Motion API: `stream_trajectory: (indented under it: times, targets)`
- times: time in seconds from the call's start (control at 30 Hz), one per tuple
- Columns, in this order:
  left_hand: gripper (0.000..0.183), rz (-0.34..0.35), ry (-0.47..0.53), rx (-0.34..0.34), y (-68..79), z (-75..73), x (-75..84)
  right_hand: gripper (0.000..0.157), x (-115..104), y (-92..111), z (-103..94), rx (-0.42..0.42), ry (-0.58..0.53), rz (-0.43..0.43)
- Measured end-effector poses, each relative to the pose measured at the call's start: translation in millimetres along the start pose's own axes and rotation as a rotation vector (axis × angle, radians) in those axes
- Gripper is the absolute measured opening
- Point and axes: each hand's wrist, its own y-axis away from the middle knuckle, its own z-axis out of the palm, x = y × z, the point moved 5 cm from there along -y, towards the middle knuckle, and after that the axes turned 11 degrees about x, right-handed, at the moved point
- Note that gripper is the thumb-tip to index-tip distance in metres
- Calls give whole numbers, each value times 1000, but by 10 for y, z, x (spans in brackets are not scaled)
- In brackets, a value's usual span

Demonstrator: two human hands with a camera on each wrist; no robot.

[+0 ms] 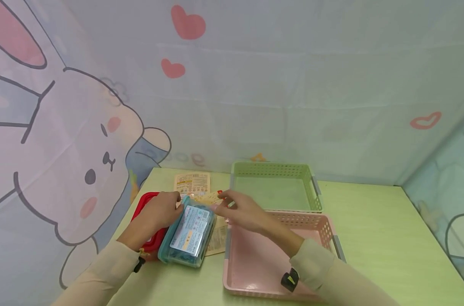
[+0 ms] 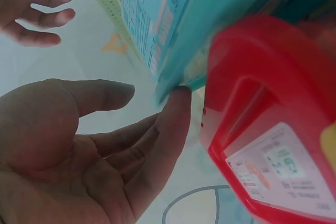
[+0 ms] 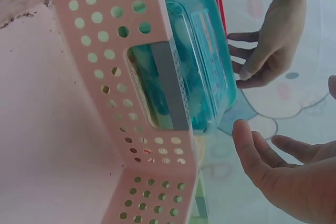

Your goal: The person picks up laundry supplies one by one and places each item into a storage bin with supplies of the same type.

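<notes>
A clear plastic box with a teal rim (image 1: 191, 231) and a printed label stands tilted on the table, left of the pink basket. My left hand (image 1: 161, 210) is at its upper left edge. In the left wrist view a fingertip of the left hand (image 2: 100, 150) meets the teal rim, with the thumb held apart. My right hand (image 1: 245, 210) hovers by the box's far right corner, fingers loosely bent and nothing in them; the right wrist view shows this hand (image 3: 294, 174) apart from the box. A red-lidded container (image 2: 257, 108) sits left of the teal box, partly hidden by my left forearm.
A pink basket (image 1: 262, 263) with grey handles stands under my right forearm. Behind it is a light green basket (image 1: 270, 187). A beige printed packet (image 1: 191, 182) lies at the back, and another packet (image 1: 218, 240) shows beside the teal box. A patterned curtain (image 1: 293, 85) hangs behind the table.
</notes>
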Motion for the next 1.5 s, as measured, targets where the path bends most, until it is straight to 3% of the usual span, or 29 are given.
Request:
stream_trajectory:
  times: [0.57,0.87,1.3,1.5]
  targets:
    - [29,26,-47,25,28,29,-14,67,-49,-14,223,-50,8,-5]
    - [25,43,-77,50,13,32,4,64,-72,-28,289,-61,-56,27]
    - [28,15,-99,59,-10,51,-30,67,-55,-61,450,-55,-38,42]
    - [21,6,-116,73,-1,63,-16,65,-47,-52,523,-59,53,24]
